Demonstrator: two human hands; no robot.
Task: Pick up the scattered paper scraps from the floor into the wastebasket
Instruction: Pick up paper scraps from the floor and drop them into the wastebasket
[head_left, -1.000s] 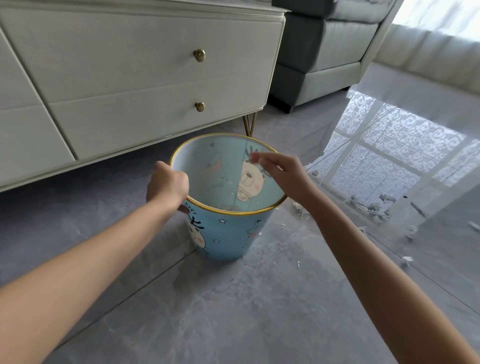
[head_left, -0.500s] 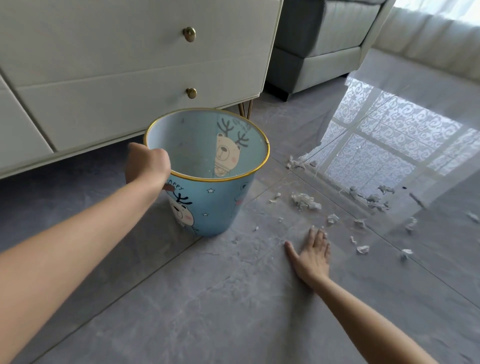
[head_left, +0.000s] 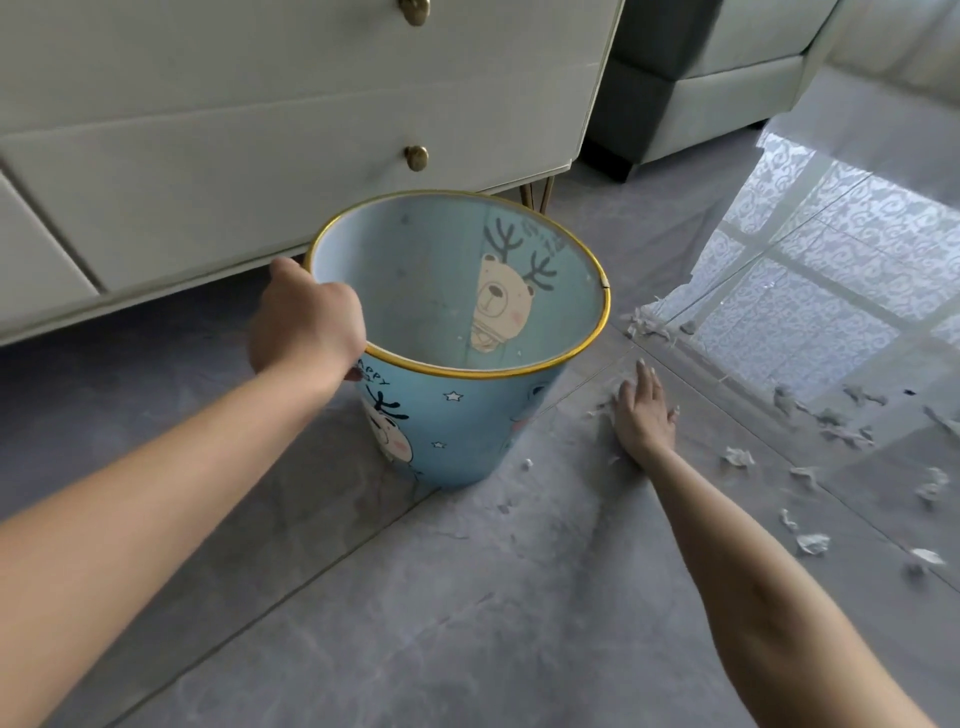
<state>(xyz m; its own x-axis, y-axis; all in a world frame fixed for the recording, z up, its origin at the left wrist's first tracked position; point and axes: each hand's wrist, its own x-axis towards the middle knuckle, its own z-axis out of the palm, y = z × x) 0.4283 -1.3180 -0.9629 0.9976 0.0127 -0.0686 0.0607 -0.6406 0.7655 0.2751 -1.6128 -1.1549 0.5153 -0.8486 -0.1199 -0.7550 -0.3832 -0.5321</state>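
While left hand (head_left: 306, 322) grips wastebasket (head_left: 467, 415) — right hand (head_left: 644, 410) flat.

Left hand (head_left: 306, 325) curled in a closed grip, right hand (head_left: 643, 410) flat, fingers extended, both arms outstretched

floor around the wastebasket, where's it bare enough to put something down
Bare floor lies in the near foreground, between the two forearms and in front of the wastebasket. Left of the basket, below the cabinet, looks clear too. Right side is crowded: paper scraps scatter past the flat right hand. The left hand grips the rim.
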